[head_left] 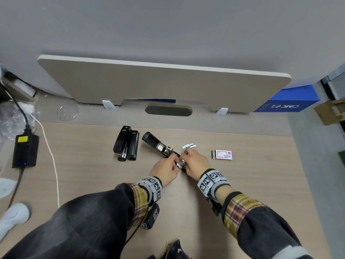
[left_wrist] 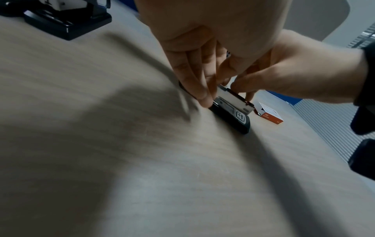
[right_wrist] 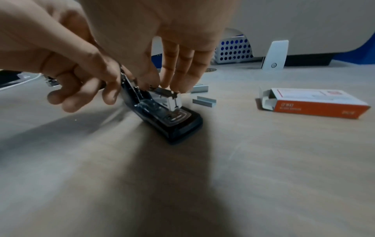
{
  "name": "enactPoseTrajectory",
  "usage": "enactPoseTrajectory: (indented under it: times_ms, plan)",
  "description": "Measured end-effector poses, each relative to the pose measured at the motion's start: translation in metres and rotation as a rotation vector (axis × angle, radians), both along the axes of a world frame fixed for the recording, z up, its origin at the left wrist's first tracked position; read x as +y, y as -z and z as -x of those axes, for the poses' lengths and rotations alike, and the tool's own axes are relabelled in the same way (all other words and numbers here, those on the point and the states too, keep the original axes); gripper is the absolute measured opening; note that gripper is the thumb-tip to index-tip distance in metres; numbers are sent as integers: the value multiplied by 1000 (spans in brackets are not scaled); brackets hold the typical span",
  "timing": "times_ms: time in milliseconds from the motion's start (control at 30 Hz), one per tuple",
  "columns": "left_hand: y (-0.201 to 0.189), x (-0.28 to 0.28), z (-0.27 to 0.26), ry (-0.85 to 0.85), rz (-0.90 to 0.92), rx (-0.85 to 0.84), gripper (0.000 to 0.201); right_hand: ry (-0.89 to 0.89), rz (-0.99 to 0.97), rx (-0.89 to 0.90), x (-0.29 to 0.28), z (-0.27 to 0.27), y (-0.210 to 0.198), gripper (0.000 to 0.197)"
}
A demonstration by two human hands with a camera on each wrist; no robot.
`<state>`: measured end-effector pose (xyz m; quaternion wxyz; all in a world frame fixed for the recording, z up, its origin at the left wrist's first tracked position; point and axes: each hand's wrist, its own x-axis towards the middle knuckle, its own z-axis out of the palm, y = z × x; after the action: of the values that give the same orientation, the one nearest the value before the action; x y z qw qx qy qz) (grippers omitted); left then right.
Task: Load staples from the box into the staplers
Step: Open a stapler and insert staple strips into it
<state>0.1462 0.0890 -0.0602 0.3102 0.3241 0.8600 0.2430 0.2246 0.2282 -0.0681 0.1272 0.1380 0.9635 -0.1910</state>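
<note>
Pale wood-grain desk, beige divider panel upright along the far edge, grey wall behind. Near desk centre: opened stapler, lid flung back. Left hand gripping its near end; right hand pinching at the metal magazine. Just right of the stapler: loose staple strips; farther right, staple box. Left of the stapler: two closed staplers; well left, black power adapter.

Both hands hide the open stapler's near end.
</note>
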Motion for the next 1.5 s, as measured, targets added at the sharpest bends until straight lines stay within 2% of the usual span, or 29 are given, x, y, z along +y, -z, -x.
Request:
enactPoseTrajectory:
  times_ms: [333,500,533,600,633,800,867,933,1100,1267,1500]
  plan:
    - [4,-6,4,18,77,129,33,-77,15,-48,7,5,-6,31]
    - [3,-14,7,-34,4,139,18,144,121,6,12,-4,-5,19]
    - [2,-17,8,-75,-15,136,14,168,123,-18,12,-7,-5,16]
    - [1,-22,13,-205,-69,114,5,149,93,-115,11,-13,-3,27]
    - [-1,-23,15,-274,-100,104,7,128,66,-158,10,-16,-1,32]
    - [-11,-27,29,-665,-220,-28,30,115,39,-133,6,-21,3,24]
    - [-13,-27,37,-729,-327,-120,41,118,36,-110,7,-20,3,21]
    - [-18,-24,43,-662,-388,-156,47,127,27,-97,7,-19,4,19]
    - [-26,-16,42,-404,-386,-107,37,184,37,-54,4,-19,10,15]
    - [-19,-2,24,-40,-332,74,46,218,53,-24,5,-21,12,14]
    - [-12,6,16,100,-362,203,44,429,239,38,13,-33,9,13]
